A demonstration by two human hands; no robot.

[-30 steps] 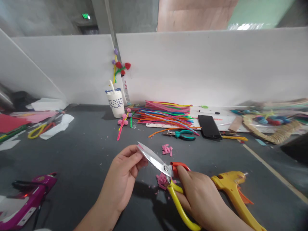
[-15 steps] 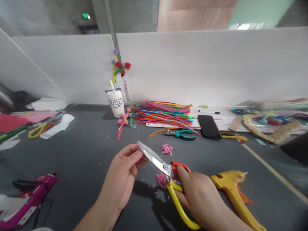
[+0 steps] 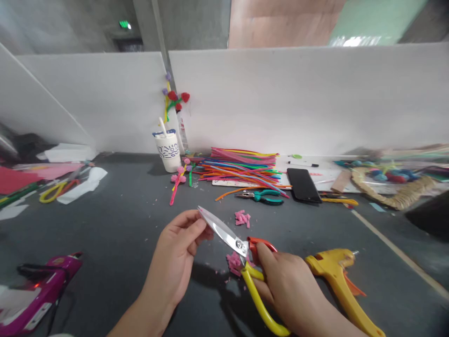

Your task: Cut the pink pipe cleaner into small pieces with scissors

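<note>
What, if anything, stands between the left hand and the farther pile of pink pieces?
The scissors, held in the right hand, do: in this view their blades cross between the left hand and the farther pink pieces. Nothing else visible blocks that path.

dark grey tabletop (image 3: pixel 122 206), white partition panels (image 3: pixel 298 98) along back and left, grey wall (image 3: pixel 199 23) beyond, pinkish-brown wall section (image 3: pixel 280 23), pale green patch (image 3: pixel 375 21) upper right with bright glare (image 3: pixel 352 41), small lit green sign (image 3: pixel 124 24) upper left
</note>
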